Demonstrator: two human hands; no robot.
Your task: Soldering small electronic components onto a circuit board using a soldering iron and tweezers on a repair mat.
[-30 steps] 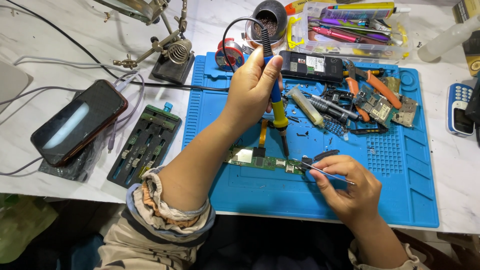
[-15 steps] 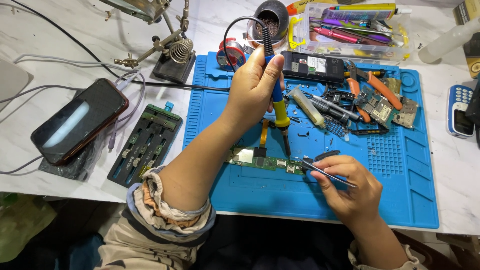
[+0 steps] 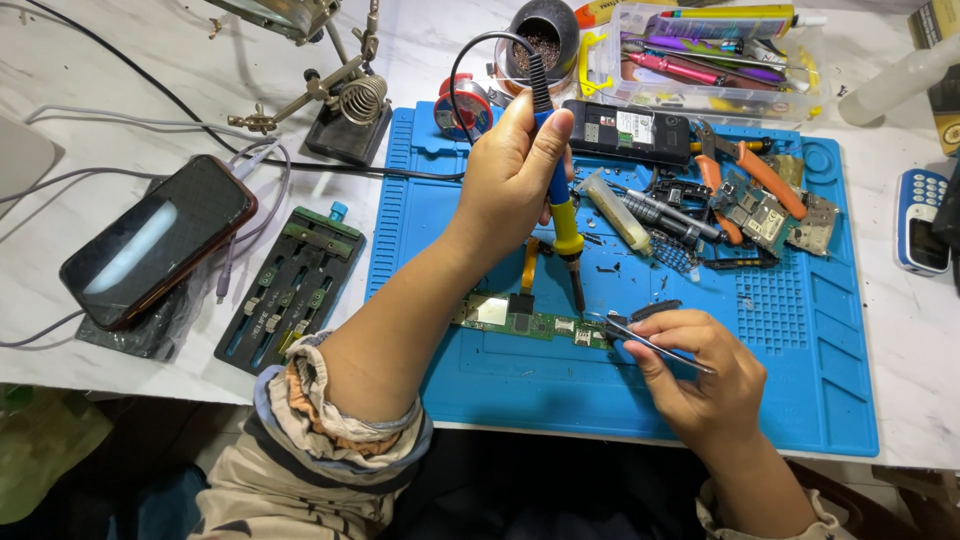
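My left hand (image 3: 512, 178) grips a blue and yellow soldering iron (image 3: 562, 225) upright, its tip pointing down just above the right end of a green circuit board (image 3: 525, 318). That board lies on a blue work mat (image 3: 640, 420). My right hand (image 3: 700, 375) pinches metal tweezers (image 3: 655, 345), whose tips reach the board's right end near the iron's tip. The iron's black cable loops up behind my left hand.
On the mat's far side lie a black phone body (image 3: 625, 130), orange-handled pliers (image 3: 745, 165), small boards and a solder reel (image 3: 465, 108). A clear parts box (image 3: 705, 65), a brass-wool pot (image 3: 545, 35), an iron stand (image 3: 350, 115), a board holder (image 3: 295, 290), a black smartphone (image 3: 155, 240) and a blue keypad phone (image 3: 920, 220) surround it.
The iron's tip has dropped slightly toward the board's right end. My right hand with the tweezers has shifted a little, staying at the board's edge.
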